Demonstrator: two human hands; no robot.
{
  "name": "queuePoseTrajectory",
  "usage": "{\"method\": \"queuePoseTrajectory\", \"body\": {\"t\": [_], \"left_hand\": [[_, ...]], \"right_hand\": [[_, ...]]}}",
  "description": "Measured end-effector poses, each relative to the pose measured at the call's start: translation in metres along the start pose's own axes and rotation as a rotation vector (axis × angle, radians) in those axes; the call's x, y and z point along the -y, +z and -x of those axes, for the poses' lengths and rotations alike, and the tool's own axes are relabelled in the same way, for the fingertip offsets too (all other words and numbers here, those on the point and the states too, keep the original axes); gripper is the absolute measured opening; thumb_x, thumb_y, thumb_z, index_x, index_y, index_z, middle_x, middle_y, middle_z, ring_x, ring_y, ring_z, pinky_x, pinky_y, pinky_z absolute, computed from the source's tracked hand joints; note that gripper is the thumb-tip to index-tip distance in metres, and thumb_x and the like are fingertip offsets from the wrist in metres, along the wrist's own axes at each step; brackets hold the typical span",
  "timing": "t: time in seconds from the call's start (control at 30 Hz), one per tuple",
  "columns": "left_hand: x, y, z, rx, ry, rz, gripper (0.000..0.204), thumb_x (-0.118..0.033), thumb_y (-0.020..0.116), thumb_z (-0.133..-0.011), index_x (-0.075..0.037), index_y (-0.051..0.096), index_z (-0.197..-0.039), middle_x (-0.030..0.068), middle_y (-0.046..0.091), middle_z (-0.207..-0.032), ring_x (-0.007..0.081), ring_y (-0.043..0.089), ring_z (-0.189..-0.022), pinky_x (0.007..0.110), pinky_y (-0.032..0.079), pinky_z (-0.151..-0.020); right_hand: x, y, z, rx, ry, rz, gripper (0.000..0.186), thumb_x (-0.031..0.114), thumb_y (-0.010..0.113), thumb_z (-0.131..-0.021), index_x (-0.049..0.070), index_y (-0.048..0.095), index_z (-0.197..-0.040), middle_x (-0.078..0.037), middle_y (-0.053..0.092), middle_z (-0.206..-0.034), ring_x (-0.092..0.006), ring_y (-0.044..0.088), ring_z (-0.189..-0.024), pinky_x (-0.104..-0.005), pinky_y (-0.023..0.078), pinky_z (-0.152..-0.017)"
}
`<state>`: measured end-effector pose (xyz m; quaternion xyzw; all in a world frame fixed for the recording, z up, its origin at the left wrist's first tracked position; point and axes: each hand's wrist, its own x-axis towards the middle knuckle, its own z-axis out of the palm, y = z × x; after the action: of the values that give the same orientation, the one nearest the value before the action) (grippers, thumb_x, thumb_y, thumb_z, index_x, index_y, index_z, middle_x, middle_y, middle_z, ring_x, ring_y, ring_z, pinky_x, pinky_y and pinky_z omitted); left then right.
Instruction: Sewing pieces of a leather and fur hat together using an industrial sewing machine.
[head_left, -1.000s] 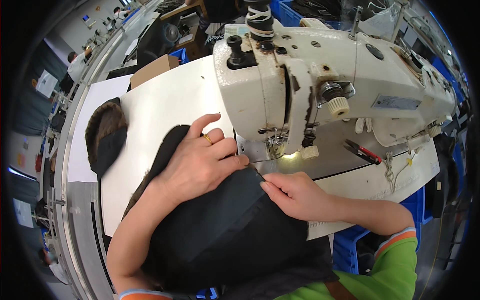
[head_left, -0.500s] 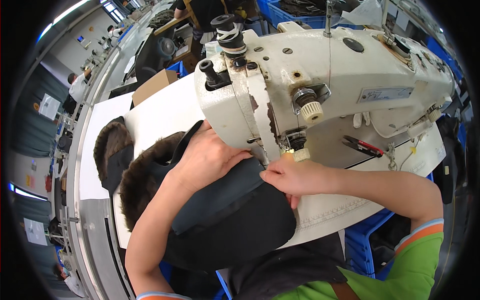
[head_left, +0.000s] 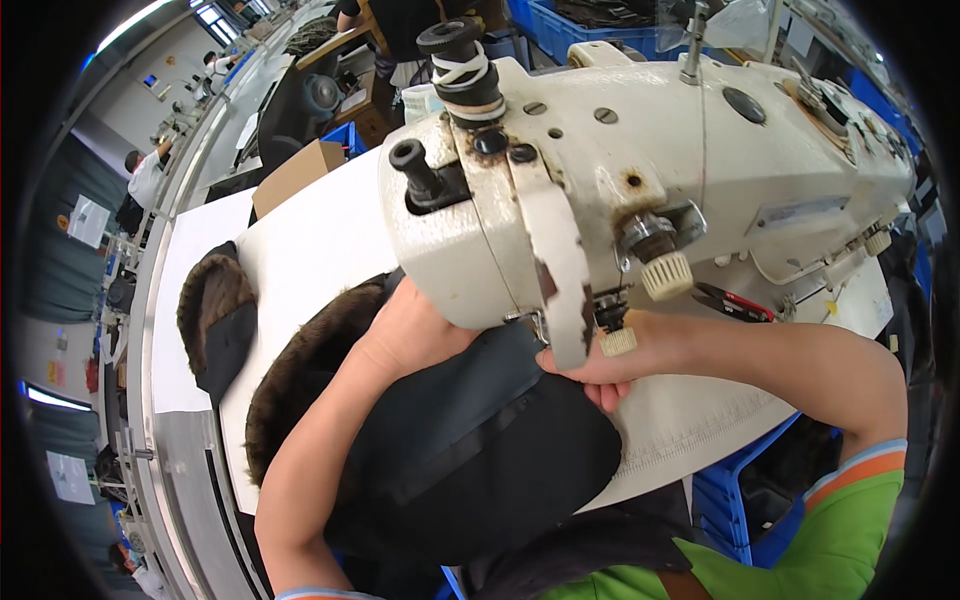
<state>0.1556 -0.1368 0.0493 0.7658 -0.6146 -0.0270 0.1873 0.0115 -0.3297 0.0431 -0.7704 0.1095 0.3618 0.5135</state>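
A dark fabric piece with brown fur trim (head_left: 470,450) lies under the head of a white sewing machine (head_left: 480,230), its smooth side up and its lower part hanging over the table's front edge. My left hand (head_left: 415,330) grips it left of the needle area, fingertips partly hidden by the machine head. On the other side, my right hand (head_left: 595,370) has its fingers curled in and pinches the cloth edge close to the presser area. The machine's front parts cover the needle and part of that hand. A second fur-trimmed piece (head_left: 220,320) rests at the far left of the table.
Red-and-black thread snips (head_left: 735,303) lie behind my right forearm. A brown cardboard box (head_left: 298,178) stands at the back left. Blue crates (head_left: 725,500) sit below the table at the right. Other people work in the background.
The view has shifted, and the machine head looms larger. Both hands keep their hold on the fabric; my right hand is now partly behind the machine's front parts.
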Motion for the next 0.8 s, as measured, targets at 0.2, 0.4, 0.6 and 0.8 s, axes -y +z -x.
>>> {"method": "queuePoseTrajectory", "body": {"t": [0.2,0.4,0.6,0.8], "left_hand": [[0.055,0.014,0.007,0.101,0.007,0.223,0.046,-0.022,0.07,-0.088,-0.014,0.063,-0.133,0.012,0.061,-0.136,0.0326,0.053,-0.13,0.047,0.037,-0.113],[0.06,0.016,-0.005,0.015,0.016,-0.06,0.046,-0.022,0.068,-0.088,-0.015,0.062,-0.134,0.0114,0.06,-0.137,0.0321,0.052,-0.131,0.05,0.033,-0.115],[0.05,0.003,-0.012,-0.086,0.039,-0.301,0.046,-0.022,0.066,-0.089,-0.015,0.061,-0.135,0.0108,0.059,-0.138,0.0317,0.05,-0.132,0.052,0.029,-0.116],[0.034,-0.019,0.003,-0.181,0.014,-0.559,0.047,-0.023,0.065,-0.09,-0.016,0.06,-0.136,0.0102,0.059,-0.139,0.0313,0.049,-0.134,0.055,0.025,-0.118]], "right_hand": [[-0.011,-0.017,0.0,0.116,-0.084,-0.102,0.05,0.045,0.054,-0.098,0.003,0.065,-0.073,-0.005,0.068,-0.068,-0.0099,0.064,-0.053,-0.0246,0.051,-0.049],[-0.04,-0.015,-0.023,0.122,-0.115,-0.145,0.031,0.025,0.049,-0.095,0.004,0.07,-0.085,-0.004,0.071,-0.072,-0.0106,0.064,-0.057,-0.0255,0.051,-0.055],[-0.031,-0.012,-0.019,0.038,-0.077,-0.181,0.03,0.011,0.044,-0.089,-0.002,0.069,-0.08,-0.01,0.074,-0.074,-0.0141,0.065,-0.057,-0.0291,0.054,-0.053],[-0.012,-0.001,-0.006,-0.045,-0.168,-0.21,0.027,0.005,0.044,-0.09,-0.008,0.065,-0.081,-0.018,0.07,-0.069,-0.0202,0.069,-0.051,-0.0306,0.054,-0.044]]}}
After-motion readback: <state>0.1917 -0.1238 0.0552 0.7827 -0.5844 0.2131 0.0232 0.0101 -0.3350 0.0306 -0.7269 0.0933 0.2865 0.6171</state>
